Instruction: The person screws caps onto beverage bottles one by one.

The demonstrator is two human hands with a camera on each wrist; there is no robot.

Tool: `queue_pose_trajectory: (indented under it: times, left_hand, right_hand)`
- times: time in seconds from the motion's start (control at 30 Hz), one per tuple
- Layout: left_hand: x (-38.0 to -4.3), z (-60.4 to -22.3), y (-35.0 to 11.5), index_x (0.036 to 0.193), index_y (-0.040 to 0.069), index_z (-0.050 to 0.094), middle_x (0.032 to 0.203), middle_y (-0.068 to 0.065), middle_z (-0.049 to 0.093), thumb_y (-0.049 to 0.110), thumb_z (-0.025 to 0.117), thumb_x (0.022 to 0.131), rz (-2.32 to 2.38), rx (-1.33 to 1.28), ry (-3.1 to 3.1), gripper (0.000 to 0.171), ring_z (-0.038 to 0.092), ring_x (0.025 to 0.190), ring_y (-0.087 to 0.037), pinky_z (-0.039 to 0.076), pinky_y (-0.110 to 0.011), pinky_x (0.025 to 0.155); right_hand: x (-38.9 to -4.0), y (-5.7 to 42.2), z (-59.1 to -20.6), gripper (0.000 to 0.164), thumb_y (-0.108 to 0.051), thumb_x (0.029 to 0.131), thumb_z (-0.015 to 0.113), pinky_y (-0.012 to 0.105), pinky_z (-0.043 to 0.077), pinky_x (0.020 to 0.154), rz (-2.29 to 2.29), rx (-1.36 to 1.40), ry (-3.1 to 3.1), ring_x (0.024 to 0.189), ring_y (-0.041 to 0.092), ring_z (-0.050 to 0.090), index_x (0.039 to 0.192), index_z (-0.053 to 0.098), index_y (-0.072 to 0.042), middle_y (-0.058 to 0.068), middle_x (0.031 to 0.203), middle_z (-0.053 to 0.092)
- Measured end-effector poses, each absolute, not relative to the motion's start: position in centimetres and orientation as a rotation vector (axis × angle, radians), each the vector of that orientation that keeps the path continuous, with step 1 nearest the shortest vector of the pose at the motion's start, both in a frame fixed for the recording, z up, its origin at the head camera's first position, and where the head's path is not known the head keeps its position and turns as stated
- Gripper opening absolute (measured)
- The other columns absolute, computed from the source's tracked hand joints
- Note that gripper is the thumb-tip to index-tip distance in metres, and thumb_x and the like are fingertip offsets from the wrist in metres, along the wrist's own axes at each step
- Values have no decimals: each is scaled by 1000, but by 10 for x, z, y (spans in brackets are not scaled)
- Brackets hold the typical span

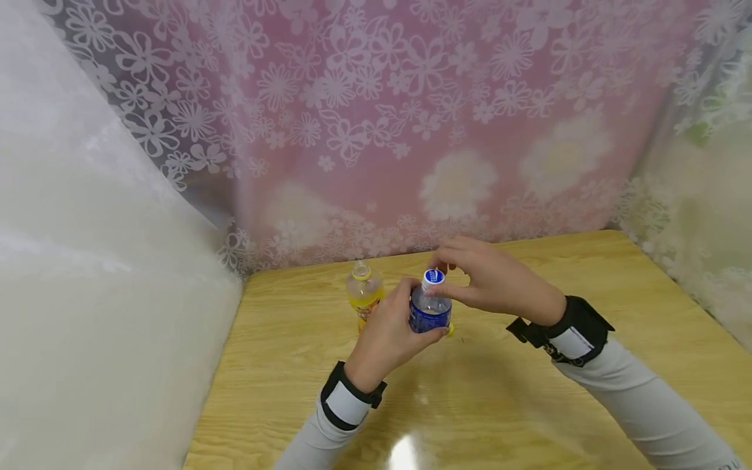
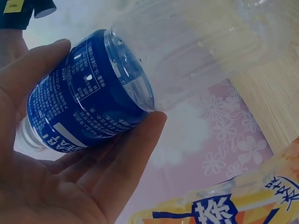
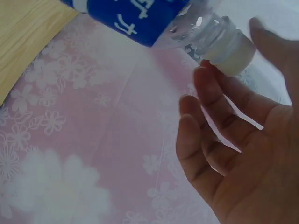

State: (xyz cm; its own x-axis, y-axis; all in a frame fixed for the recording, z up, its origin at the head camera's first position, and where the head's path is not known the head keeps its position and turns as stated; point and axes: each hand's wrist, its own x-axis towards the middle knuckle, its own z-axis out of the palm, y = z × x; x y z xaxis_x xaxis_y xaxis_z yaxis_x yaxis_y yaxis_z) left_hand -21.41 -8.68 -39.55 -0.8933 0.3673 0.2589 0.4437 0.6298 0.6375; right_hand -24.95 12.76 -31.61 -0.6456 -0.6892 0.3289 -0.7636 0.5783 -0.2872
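A clear plastic bottle with a blue label [image 1: 429, 320] is gripped by my left hand [image 1: 390, 326], thumb and fingers wrapped round the labelled part. In the left wrist view the blue label [image 2: 88, 93] shows between thumb and fingers. On the bottle's neck sits a white cap [image 3: 233, 53] with a blue top. My right hand [image 1: 490, 277] is at this cap, its fingers bent loosely on one side. In the right wrist view the thumb stands a little apart from the cap, while a finger appears to touch it.
Just left of the blue-labelled bottle stands a yellow-labelled bottle [image 1: 365, 294], its neck uncapped. A small yellow object, perhaps a cap [image 1: 451, 329], shows partly behind the blue-labelled bottle. The wooden table [image 1: 282, 378] meets a pink flowered curtain [image 1: 364, 163] behind and pale sheets at both sides.
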Motion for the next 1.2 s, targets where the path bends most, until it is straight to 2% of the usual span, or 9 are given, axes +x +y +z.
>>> queue_pose_trajectory:
  times: [0.13,0.23,0.43,0.53,0.67,0.8,0.9,1.07,1.2]
  left_hand:
    - [-216,-395,-85,143,15,44,129,-2,62,45,84,82,-1093,-695,-2723,79,66,110,-16,57,-34,89]
    - [-215,-395,-84,144,15,44,130,-3,62,44,85,81,-1083,-686,-2730,81,67,110,-17,58,-35,88]
    - [-213,-398,-82,144,13,45,129,-4,62,44,86,81,-1070,-672,-2754,81,66,109,-17,58,-34,87]
    - [-215,-399,-79,143,12,46,127,-5,63,43,86,81,-1048,-668,-2732,80,67,107,-17,58,-34,87]
    - [-218,-399,-76,143,12,45,125,-4,63,42,87,80,-1036,-665,-2698,80,67,107,-16,58,-34,87]
    - [-220,-398,-75,142,14,45,126,-3,62,42,86,80,-1071,-685,-2683,80,66,108,-16,58,-33,86]
    - [-220,-398,-74,142,15,46,127,-3,62,42,87,80,-1093,-692,-2688,79,65,109,-15,57,-33,87]
    - [-217,-401,-73,140,16,48,125,0,63,44,86,80,-1100,-699,-2696,77,66,106,-13,57,-31,86]
    - [-215,-403,-70,139,18,48,124,1,63,46,86,80,-1083,-724,-2675,76,67,104,-11,58,-29,83]
  right_hand:
    - [-252,135,-314,55,-43,94,72,35,53,82,692,1302,-2625,108,11,58,145,55,-27,-6,132,59]
    - [-253,142,-313,48,-27,100,67,37,54,89,805,1439,-2603,116,11,58,146,55,-30,-7,141,56]
    - [-256,141,-319,25,-30,97,71,30,52,77,750,1381,-2588,96,6,57,121,67,-26,-13,111,61]
    - [-257,141,-322,35,-44,94,72,29,50,73,686,1296,-2603,91,6,55,123,62,-27,-13,109,61]
    - [-260,148,-322,52,-36,97,70,35,55,87,767,1392,-2586,115,10,59,144,54,-27,-8,137,58]
    - [-262,152,-321,49,-14,101,65,39,53,99,858,1526,-2546,132,14,54,147,54,-26,-8,146,53]
    - [-262,151,-322,39,-15,100,66,33,55,88,834,1495,-2546,113,9,61,138,62,-25,-11,132,59]
    - [-258,143,-328,25,-43,93,74,26,49,70,702,1270,-2565,85,4,54,110,64,-28,-16,101,58]
    - [-256,144,-330,37,-48,94,71,30,53,75,737,1296,-2561,93,5,58,125,64,-29,-14,117,62]
